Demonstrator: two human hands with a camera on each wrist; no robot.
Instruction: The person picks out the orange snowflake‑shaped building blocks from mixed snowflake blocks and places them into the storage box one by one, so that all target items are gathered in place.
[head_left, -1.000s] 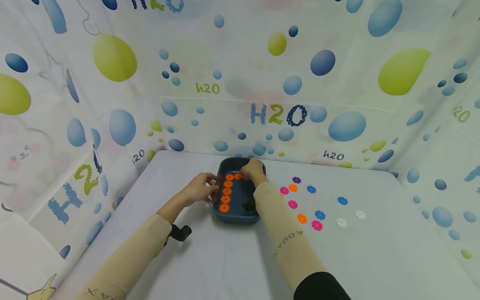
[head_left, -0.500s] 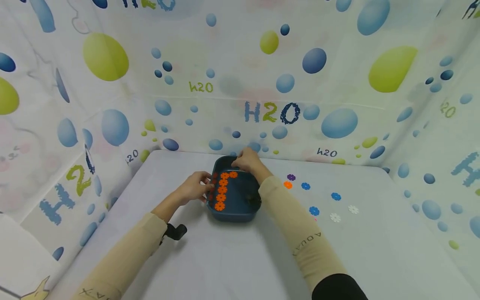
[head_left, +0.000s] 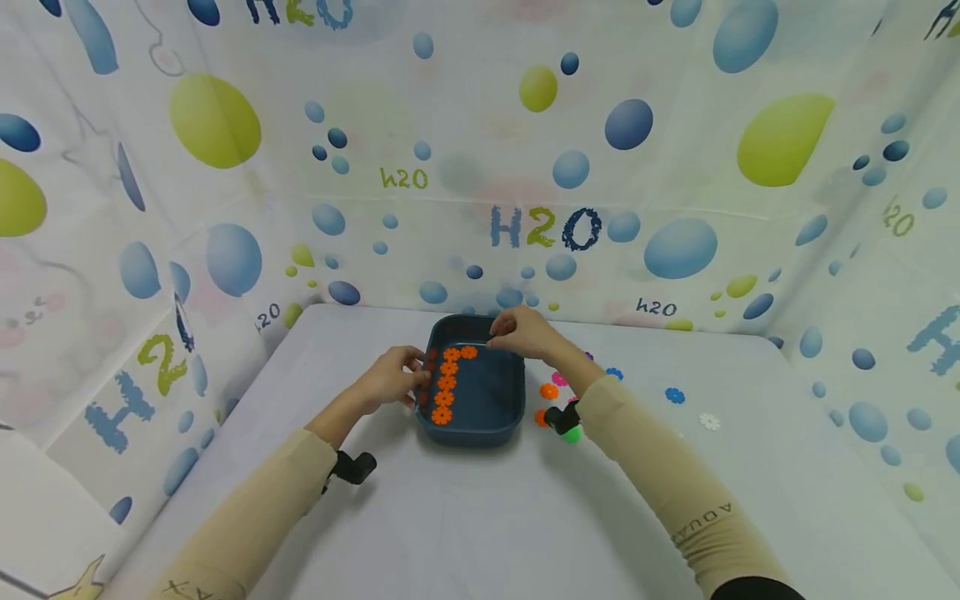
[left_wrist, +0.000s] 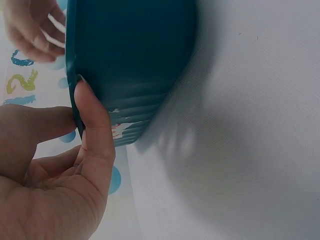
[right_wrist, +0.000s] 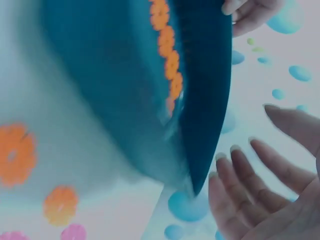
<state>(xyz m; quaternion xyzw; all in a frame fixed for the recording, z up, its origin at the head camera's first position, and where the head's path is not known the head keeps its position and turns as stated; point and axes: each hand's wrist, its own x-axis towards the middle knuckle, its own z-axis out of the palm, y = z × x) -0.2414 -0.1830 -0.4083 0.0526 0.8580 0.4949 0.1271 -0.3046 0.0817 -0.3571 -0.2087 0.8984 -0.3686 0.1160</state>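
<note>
A dark blue plastic basin [head_left: 487,400] stands on the white-covered table. In it, orange flower-shaped pieces [head_left: 446,382] form a line along the left side, turning right at the far end. My left hand [head_left: 386,379] pinches the basin's left rim; the left wrist view shows its thumb outside the wall [left_wrist: 135,45]. Over the basin's far right part is my right hand [head_left: 528,335]. Its fingers [right_wrist: 245,175] are spread and relaxed in the right wrist view, with nothing between them and a gap to the basin's rim.
Loose flower pieces lie right of the basin: orange [head_left: 549,391], pink [head_left: 559,378], blue [head_left: 675,396] and white [head_left: 709,422]. A green piece [head_left: 572,434] is partly hidden by the right wrist camera [head_left: 561,417]. A patterned curtain [head_left: 420,217] hangs behind the table.
My right hand has risen from inside the basin's far right corner and moved right. The left hand stays on the rim, and the view has shifted slightly.
</note>
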